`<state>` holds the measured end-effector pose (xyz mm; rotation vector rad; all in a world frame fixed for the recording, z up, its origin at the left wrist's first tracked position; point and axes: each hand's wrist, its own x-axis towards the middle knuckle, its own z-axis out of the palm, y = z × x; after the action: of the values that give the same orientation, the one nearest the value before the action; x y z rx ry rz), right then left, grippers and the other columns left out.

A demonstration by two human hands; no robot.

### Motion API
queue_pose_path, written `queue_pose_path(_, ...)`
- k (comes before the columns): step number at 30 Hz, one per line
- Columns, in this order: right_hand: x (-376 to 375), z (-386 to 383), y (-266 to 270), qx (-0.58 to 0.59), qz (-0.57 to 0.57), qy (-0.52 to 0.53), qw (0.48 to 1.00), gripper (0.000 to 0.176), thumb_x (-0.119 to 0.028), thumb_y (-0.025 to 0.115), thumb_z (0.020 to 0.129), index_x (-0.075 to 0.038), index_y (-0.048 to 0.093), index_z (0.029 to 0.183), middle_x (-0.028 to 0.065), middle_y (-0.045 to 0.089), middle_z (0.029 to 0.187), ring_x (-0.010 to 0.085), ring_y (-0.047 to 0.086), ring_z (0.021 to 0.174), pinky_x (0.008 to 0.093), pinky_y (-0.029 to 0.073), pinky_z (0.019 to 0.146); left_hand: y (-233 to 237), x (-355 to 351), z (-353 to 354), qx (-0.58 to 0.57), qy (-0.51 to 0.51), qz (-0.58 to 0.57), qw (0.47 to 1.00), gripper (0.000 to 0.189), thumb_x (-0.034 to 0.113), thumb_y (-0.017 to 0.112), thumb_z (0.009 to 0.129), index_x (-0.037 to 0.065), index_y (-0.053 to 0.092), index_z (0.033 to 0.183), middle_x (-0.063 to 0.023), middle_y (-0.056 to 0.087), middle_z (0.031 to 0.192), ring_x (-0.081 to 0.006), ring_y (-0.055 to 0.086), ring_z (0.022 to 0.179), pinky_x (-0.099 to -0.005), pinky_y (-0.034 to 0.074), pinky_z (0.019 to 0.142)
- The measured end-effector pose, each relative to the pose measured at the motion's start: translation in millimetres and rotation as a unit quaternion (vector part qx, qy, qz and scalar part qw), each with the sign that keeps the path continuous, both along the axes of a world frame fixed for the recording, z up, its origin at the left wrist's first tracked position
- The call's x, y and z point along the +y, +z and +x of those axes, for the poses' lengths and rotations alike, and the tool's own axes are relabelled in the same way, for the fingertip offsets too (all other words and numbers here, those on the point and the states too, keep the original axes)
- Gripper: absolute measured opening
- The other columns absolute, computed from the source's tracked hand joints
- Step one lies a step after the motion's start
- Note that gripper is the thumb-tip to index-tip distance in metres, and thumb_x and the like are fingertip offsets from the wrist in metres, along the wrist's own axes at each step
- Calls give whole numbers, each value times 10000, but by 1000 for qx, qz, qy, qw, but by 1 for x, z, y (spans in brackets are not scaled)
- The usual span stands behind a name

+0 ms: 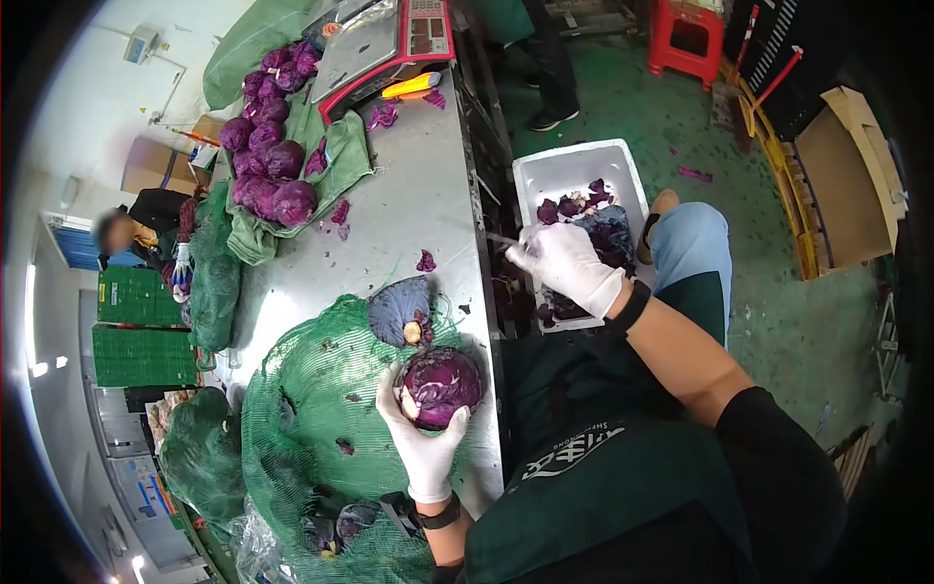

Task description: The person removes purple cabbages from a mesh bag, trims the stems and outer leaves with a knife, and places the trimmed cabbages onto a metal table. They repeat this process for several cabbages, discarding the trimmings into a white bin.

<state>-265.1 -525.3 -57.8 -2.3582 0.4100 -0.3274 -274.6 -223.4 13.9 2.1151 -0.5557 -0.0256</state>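
Note:
My left hand (pixel 425 443), in a white glove, is wrapped round the lower side of a trimmed red cabbage (pixel 443 387) at the table's near edge. Next to it a dull, bluish outer cabbage leaf (pixel 399 310) with a pale stem end lies on the green mesh bag (pixel 321 389). My right hand (pixel 572 265), also gloved, is closed above the white bin (pixel 637 180). A thin, blurred knife (pixel 498 237) sticks out of it toward the table. Dark purple leaves (pixel 603 234) lie in the bin, partly hidden by this hand.
Several trimmed cabbages (pixel 268 151) rest on green sacking along the table. Beyond are a red-framed scale (pixel 389 49) and a yellow-handled tool (pixel 412 86). A red stool (pixel 686 39) stands on the floor. Another person (pixel 146 229) is at the far left; another person's legs (pixel 550 68) show above the bin.

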Motion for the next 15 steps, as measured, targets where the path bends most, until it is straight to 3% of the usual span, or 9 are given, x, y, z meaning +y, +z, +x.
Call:
queue_pose_path(1,6,-4,14,3,-2,48,999,349,-428,646,888,-88,715,855,146,702,754,342,703,728,453,563,688,3,-2,-2,10,-1,12,1000,983,213,869,686,16,328,1483,-136,428,1434,-258,418,1317,-394,308,1161)
queue_pose_path(3,35,-17,29,-76,170,152,971,455,-531,702,830,-123,724,1032,139,711,790,338,708,781,426,566,722,8,-9,-5,34,6,3,999,979,201,869,682,16,332,1479,-137,427,1435,-257,423,1311,-393,309,1160)
queue_pose_path(4,41,-23,53,-48,150,248,956,504,-529,707,834,-105,703,1106,137,714,816,349,703,778,414,562,716,9,-12,-6,53,13,-4,999,975,189,868,678,16,335,1476,-138,425,1435,-255,428,1306,-392,310,1160)
queue_pose_path(6,63,-27,41,-152,141,302,930,452,-471,728,874,-78,696,1096,136,689,759,322,684,648,389,561,611,8,-9,-4,58,11,10,998,975,156,856,684,14,322,1487,-135,426,1430,-255,437,1297,-390,313,1157)
queue_pose_path(10,68,-28,46,-170,34,300,938,355,-374,715,880,-75,693,1069,125,666,727,324,675,628,404,549,569,1,-8,-1,9,-7,42,999,951,75,825,705,-7,312,1501,-153,433,1411,-263,440,1297,-396,320,1151)
queue_pose_path(12,68,-30,49,-147,-33,300,942,179,-235,678,864,-61,661,900,132,665,742,319,682,652,442,546,604,1,-14,0,-28,-2,81,996,926,66,819,707,-17,334,1491,-163,432,1410,-271,441,1302,-403,311,1157)
queue_pose_path(13,70,-30,45,-182,-46,283,940,159,-230,684,830,-77,663,864,130,666,719,317,678,620,440,544,574,-5,-18,1,-26,18,40,999,917,158,852,682,-18,396,1458,-206,440,1394,-339,430,1327,-449,328,1137)
queue_pose_path(15,64,-26,43,-181,-17,256,949,159,-240,681,831,-84,672,860,131,666,709,317,680,626,438,545,573,4,-22,-1,-16,11,48,999,925,148,849,682,-13,383,1465,-197,439,1397,-330,432,1323,-440,327,1140)
